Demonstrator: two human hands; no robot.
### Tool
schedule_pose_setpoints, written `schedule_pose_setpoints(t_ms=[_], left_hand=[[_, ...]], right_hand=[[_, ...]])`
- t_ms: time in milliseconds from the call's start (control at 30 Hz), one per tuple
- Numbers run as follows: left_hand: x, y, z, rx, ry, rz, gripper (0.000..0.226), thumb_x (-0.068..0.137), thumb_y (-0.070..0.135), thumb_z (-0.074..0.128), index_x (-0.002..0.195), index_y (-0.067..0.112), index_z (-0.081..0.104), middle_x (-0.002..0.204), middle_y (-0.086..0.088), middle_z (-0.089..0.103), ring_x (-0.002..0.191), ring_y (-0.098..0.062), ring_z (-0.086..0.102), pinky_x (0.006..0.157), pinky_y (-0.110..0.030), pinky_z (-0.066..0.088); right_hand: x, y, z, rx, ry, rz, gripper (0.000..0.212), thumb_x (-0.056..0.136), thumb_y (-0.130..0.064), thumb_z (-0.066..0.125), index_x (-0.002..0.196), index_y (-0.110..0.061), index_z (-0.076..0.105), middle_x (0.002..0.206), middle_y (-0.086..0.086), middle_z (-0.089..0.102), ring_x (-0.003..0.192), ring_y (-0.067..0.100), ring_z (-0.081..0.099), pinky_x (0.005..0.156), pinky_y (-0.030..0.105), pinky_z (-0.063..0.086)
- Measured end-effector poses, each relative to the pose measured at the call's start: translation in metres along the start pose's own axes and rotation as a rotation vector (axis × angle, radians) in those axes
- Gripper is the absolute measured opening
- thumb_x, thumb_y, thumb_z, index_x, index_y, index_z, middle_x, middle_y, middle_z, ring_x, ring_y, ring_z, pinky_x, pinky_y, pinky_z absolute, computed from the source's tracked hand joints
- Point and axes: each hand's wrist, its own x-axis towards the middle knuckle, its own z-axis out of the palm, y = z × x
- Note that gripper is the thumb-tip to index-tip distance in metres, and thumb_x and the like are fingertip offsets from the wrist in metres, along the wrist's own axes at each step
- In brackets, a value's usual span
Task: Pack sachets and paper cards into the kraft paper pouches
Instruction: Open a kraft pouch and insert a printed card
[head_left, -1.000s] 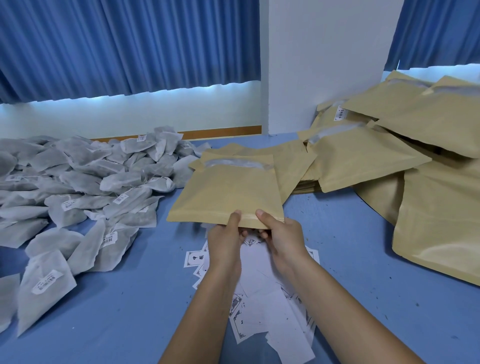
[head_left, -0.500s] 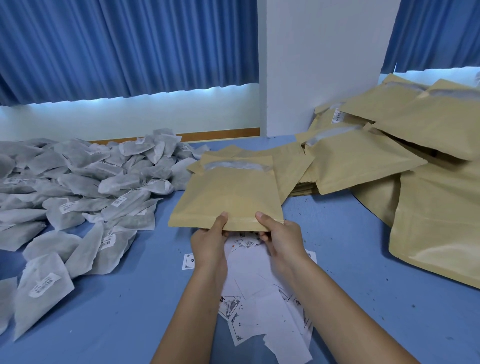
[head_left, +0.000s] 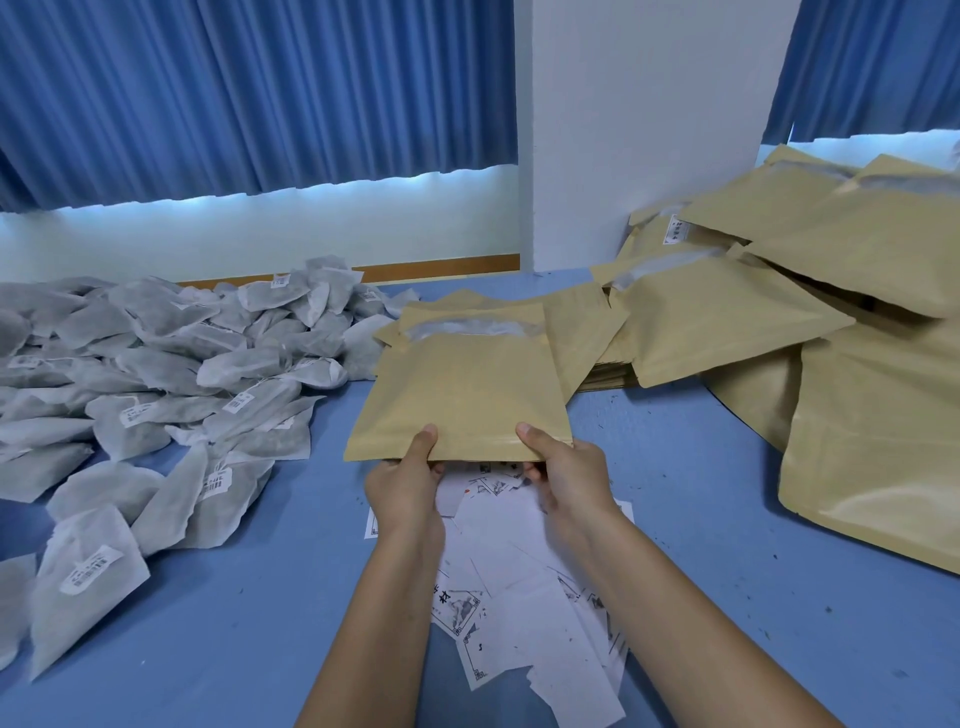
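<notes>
Both hands, left hand (head_left: 405, 488) & right hand (head_left: 569, 475), pinch kraft pouch (head_left: 462, 389) near edge, thumbs on top, fingers curled under; pouch extends far from them.

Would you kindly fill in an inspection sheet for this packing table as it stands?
Surface: blue table, flat.
Job's things: kraft pouch held above paper cards; sachets heaped left; other pouches piled right.
Clutter: small dark specks on the table.
Grippers: left hand and right hand grip the pouch's near edge, thumbs on top.
Cables: nothing seen.
Surroundings: blue curtains, white pillar behind.
</notes>
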Motion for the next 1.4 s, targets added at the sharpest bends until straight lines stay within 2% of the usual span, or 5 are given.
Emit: schedule_pose_setpoints(t_ms=[700,833,900,1033,1400], left_hand=[[0.018,0.013,-0.014,-0.057,0.193,-0.011,0.020,0.090,0.013,0.062,0.072,0.007,0.055,0.075,-0.003,0.058,0.065,-0.016,0.059,0.071,-0.027,0.052],[0.020,0.012,-0.015,0.021,0.221,0.014,0.024,0.085,0.013,0.056,0.063,0.011,0.046,0.064,-0.001,0.046,0.049,-0.014,0.047,0.050,-0.019,0.041],[0.015,0.006,-0.010,0.001,0.136,0.018,0.018,0.087,0.013,0.053,0.069,0.013,0.052,0.069,0.002,0.053,0.053,-0.011,0.052,0.045,-0.014,0.041],[-0.002,-0.012,0.011,-0.020,-0.189,-0.061,0.017,0.090,0.006,0.061,0.107,0.007,0.060,0.103,-0.004,0.070,0.093,-0.016,0.068,0.076,-0.027,0.056],[-0.006,-0.022,0.014,-0.103,-0.316,-0.151,0.035,0.086,-0.003,0.063,0.120,-0.003,0.056,0.112,-0.015,0.068,0.096,-0.021,0.069,0.072,-0.024,0.058]], right_hand=[[0.002,-0.003,-0.003,0.062,0.006,0.009,0.016,0.082,-0.006,0.071,0.072,-0.006,0.059,0.058,0.002,0.053,0.047,0.013,0.041,0.044,0.018,0.038],[0.002,-0.005,-0.003,0.080,0.017,0.010,0.015,0.082,-0.004,0.071,0.073,-0.006,0.059,0.061,0.003,0.054,0.047,0.013,0.042,0.043,0.018,0.039],[0.003,-0.006,-0.004,0.084,0.015,0.023,0.013,0.082,-0.004,0.070,0.075,-0.005,0.059,0.062,0.004,0.053,0.046,0.012,0.041,0.042,0.018,0.038],[0.003,-0.004,-0.002,0.086,0.012,0.040,0.013,0.083,-0.005,0.070,0.077,-0.003,0.058,0.061,0.005,0.051,0.042,0.012,0.041,0.040,0.018,0.038],[0.002,-0.004,-0.003,0.102,-0.036,0.042,0.011,0.084,-0.004,0.068,0.081,0.000,0.058,0.056,0.006,0.048,0.038,0.011,0.040,0.044,0.020,0.039]])
